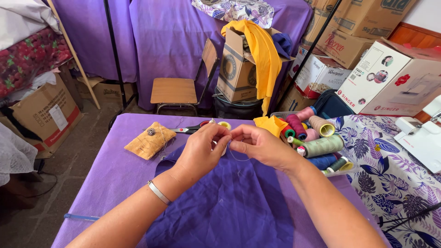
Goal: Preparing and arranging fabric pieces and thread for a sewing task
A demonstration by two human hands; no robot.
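Pale thread (pixel 239 157) loops just below your pinched fingertips, running between them; your left hand (pixel 200 151) and right hand (pixel 257 144) each grip an end, equally near, above the purple cloth (pixel 229 206).

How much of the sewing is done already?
Ready: the purple cloth is spread on the table, with thread spools and a pincushion close by. In hand: the left hand and right hand pinch a thin thread between their fingertips. Left: no stitches show on the cloth.
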